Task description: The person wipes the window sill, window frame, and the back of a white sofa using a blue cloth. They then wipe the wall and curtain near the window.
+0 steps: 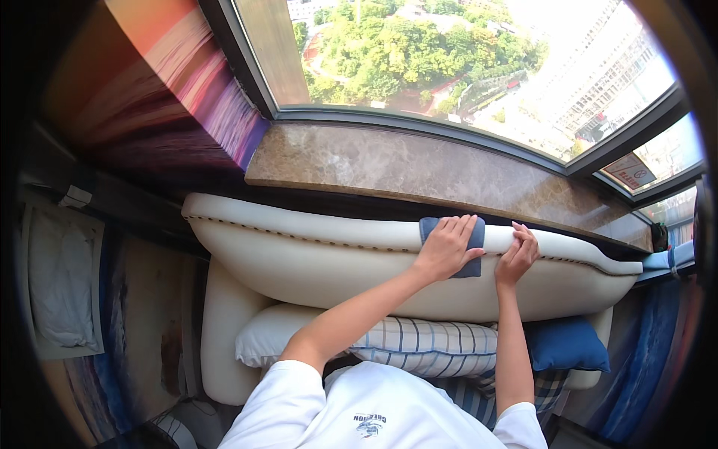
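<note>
A folded blue-grey cloth (474, 266) lies over the top edge of a cream upholstered headboard (348, 269) trimmed with a row of dark studs. My left hand (449, 247) rests flat on the cloth, pressing it against the padded edge, with the thumb spread to the right. Just right of it, my right hand (517, 253) touches the same top edge with fingers bent, and no object shows in it. Its palm side is partly hidden.
Beyond the headboard runs a brown marble windowsill (392, 157) under a large window. Near my body lie a white pillow (275, 331), a checked pillow (426, 342) and a blue cushion (566, 343). Cables (168, 418) show at lower left.
</note>
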{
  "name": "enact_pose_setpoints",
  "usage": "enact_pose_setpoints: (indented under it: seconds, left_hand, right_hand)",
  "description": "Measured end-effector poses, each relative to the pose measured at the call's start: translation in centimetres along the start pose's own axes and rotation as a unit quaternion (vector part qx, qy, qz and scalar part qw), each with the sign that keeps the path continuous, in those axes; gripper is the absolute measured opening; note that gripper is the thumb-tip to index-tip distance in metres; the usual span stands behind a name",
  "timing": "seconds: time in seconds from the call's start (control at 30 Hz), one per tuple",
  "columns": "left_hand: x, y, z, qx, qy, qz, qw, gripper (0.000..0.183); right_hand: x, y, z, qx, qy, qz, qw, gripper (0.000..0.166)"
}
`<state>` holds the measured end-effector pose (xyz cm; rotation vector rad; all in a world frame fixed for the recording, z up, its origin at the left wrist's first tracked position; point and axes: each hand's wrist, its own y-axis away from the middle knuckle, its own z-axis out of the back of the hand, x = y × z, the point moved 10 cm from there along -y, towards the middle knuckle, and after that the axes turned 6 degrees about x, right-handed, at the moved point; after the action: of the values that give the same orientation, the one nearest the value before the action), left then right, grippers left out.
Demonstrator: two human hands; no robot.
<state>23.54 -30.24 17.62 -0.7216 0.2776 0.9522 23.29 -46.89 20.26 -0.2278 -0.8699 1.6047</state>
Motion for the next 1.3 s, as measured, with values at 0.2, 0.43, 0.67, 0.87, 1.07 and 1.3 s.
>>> enact_pose_setpoints:
  seconds: [0.2,0.43,0.67,0.87,1.07,1.3]
  left_hand:
    - [10.5,9.3,7.1,0.189,-0.076,-0.007,0.979,0.072]
    - [13.5,11.1,8.0,0.22,-0.142,-0.015,0.965,0.063]
    - [-2.0,-2.9,-1.9,0.043,-0.027,-0.044,0.998,0.05]
    - [-2.9,-2.2,-2.5,0.013,-0.067,-0.091,0.994,0.07]
    - [12.1,10.0,7.8,0.131,-0.121,-0.023,0.984,0.079]
    - [20.3,16.5,15.9,0.225,-0.241,0.0,0.944,0.081]
  right_hand:
    - [1.9,0.6,0.6,-0.006,-0.002,0.007,1.0,0.015]
    - [1.6,0.6,0.6,-0.035,-0.025,0.009,0.999,0.013]
    - [1.2,0.5,0.6,-0.038,-0.026,0.015,0.999,0.013]
    - [0.3,0.6,0.6,-0.041,-0.035,0.02,0.998,0.015]
    - [1.5,0.6,0.6,-0.028,-0.025,0.025,0.999,0.018]
    - [1.9,0.7,0.3,-0.034,-0.025,0.022,0.999,0.017]
